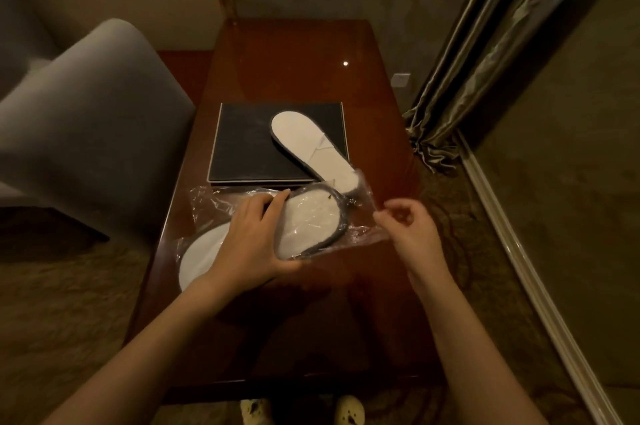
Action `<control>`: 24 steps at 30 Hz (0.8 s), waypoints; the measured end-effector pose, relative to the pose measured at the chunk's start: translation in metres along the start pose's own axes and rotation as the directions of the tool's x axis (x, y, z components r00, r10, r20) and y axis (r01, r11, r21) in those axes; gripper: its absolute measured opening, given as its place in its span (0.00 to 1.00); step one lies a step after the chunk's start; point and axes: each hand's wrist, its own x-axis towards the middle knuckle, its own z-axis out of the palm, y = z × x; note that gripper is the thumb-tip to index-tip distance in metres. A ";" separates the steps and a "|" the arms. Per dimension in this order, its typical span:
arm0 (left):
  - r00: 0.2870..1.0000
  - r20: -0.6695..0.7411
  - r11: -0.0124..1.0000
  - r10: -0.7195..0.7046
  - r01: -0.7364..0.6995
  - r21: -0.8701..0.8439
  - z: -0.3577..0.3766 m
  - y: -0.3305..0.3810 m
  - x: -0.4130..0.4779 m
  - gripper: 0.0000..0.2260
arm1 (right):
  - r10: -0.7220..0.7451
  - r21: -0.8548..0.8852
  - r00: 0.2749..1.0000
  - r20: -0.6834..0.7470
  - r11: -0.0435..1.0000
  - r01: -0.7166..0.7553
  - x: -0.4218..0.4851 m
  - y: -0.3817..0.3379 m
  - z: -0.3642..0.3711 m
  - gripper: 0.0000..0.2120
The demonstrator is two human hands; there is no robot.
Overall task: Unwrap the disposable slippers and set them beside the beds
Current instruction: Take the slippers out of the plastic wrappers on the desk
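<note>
Dim light fell on a glossy wooden table (311,53), with a grey chair (86,119) to its left and a curtain (485,53) to its right. On the table lay a dark tray (242,144), and one bare slipper (311,144) rested partly on it, its near end reaching toward the wrapper.

Your left hand (256,237) pressed down on the wrapped slipper (308,220), thumb and fingers clasping it through the clear wrapper (360,234) near the table's near-left side. Your right hand (412,227) pinched the wrapper's right end between thumb and fingertips.

Hazards at this stage, as judged:
- The film looked thin and slick. A weak pinch could have slipped off, and a sharp pull could have torn it short, leaving the slipper inside.
- The wrapper's far edge lay against the bare slipper. Pulling rightward could have dragged that slipper off the tray or the table.
- The polished top gave little friction. If your left hand had eased, the whole packet could have slid with the pull.
- Whether the packet held a second slipper could not be told.
</note>
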 end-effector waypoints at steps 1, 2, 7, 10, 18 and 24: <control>1.000 0.005 1.000 0.012 -0.012 0.020 -0.001 0.001 0.000 0.50 | -0.182 -0.114 0.983 -0.033 0.978 0.177 -0.001 -0.009 0.000 0.11; 1.000 0.010 0.999 0.025 -0.025 0.034 -0.002 0.002 0.000 0.50 | -0.336 -0.224 0.942 0.012 0.917 0.330 -0.002 -0.018 0.000 0.10; 0.996 0.012 0.994 0.086 -0.087 0.073 -0.004 0.013 -0.007 0.49 | -0.249 -0.342 0.874 0.418 0.848 0.405 0.004 -0.039 0.003 0.10; 0.987 -0.037 0.981 0.154 -0.149 0.127 -0.003 0.018 -0.012 0.48 | -0.173 -0.412 0.887 0.429 0.836 0.362 0.009 -0.039 0.011 0.15; 0.990 -0.008 0.979 0.142 -0.139 0.147 -0.002 0.019 -0.018 0.49 | -0.034 -0.342 0.834 0.550 0.902 0.262 0.007 -0.031 0.012 0.13; 0.994 0.017 0.986 0.105 -0.107 0.125 -0.002 0.006 -0.017 0.52 | -0.154 -0.184 0.883 0.443 0.949 0.258 0.009 -0.033 0.006 0.10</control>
